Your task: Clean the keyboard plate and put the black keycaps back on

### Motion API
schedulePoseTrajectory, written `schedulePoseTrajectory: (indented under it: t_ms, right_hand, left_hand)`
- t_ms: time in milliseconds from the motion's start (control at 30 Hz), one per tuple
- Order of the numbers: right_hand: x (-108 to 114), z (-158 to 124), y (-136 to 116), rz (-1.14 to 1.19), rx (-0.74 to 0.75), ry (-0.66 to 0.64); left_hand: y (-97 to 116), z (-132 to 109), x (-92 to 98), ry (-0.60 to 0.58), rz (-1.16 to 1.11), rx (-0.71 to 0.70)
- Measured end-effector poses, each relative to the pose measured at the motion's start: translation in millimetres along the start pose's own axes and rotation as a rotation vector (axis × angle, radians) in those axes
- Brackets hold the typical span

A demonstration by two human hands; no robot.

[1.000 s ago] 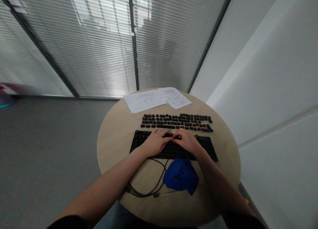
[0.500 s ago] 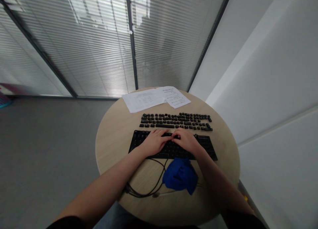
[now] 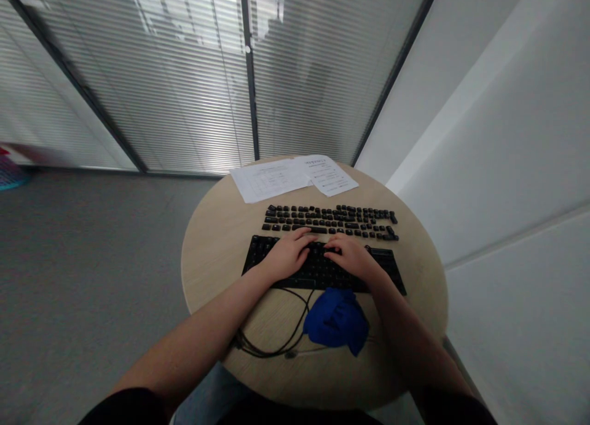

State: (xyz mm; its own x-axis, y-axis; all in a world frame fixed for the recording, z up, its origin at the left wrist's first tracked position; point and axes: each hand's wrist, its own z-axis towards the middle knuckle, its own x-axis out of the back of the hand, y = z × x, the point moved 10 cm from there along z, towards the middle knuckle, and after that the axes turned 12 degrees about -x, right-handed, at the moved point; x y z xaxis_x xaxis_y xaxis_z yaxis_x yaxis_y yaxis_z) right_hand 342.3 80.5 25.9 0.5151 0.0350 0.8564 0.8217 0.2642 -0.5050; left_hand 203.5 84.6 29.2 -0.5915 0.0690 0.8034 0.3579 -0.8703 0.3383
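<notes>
A black keyboard (image 3: 318, 271) lies on the round wooden table with both hands over it. My left hand (image 3: 286, 254) rests on its left half, fingers stretched toward the far edge and thumb apart, holding nothing that I can see. Over the middle right is my right hand (image 3: 353, 257), its fingers bent and slightly apart from the thumb near the keys. Whether a small key sits under those fingertips is too dark to tell. Just beyond the keyboard, loose black keycaps (image 3: 351, 226) are laid out in rows, with a long space bar (image 3: 310, 229) in the nearest row.
A crumpled blue cloth (image 3: 336, 319) lies between my forearms, beside a looped black cable (image 3: 271, 353). Printed paper sheets (image 3: 271, 180) are at the far edge of the round table (image 3: 207, 253). A white wall (image 3: 516, 228) stands close on the right.
My hands have drawn apart: their fingertips met over the middle of the keyboard before, and now a gap shows between them. The view has shifted slightly.
</notes>
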Motion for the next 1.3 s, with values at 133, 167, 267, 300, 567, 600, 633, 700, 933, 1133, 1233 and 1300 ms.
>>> schedulePoseTrajectory:
  t_ms: [133,167,267,300,567,600,633,700,933,1133,1233,1300]
  right_hand:
    - [0,-1,-3,-0.029,0.025,0.010]
    - [0,-1,-4,-0.042,0.029,0.010]
    - [-2,-2,-6,-0.075,0.038,-0.003]
    - [-3,-2,-7,-0.079,0.041,-0.008]
    - [-3,-2,-6,-0.105,0.042,0.004]
    - [-4,-2,-6,-0.116,0.040,0.000]
    - [-5,-2,-6,-0.126,0.039,-0.004]
    - [-6,-2,-7,-0.139,0.037,-0.017]
    - [-7,0,-10,-0.145,0.003,-0.043]
    - [8,-1,10,-0.051,-0.052,-0.008]
    - [36,5,33,-0.058,-0.110,0.126]
    - [54,17,48,-0.097,-0.141,0.187]
  left_hand:
    - [0,1,-0.1,-0.002,-0.015,0.011]
    - [0,1,-0.4,-0.005,-0.013,0.008]
    - [3,1,-1.2,-0.012,-0.005,-0.018]
    - [4,2,-1.5,-0.017,0.002,-0.030]
    - [5,1,-1.6,-0.039,0.024,-0.038]
    - [5,1,-2.2,-0.042,0.023,-0.039]
    - [5,1,-3.0,-0.047,0.022,-0.040]
    - [5,0,-5.4,-0.063,0.023,-0.044]
    - [11,0,-19.5,-0.207,0.120,-0.100]
    - [11,1,-19.3,-0.203,0.153,-0.082]
    - [11,2,-18.9,-0.203,0.165,-0.054]
    - [11,3,-19.2,-0.207,0.171,-0.051]
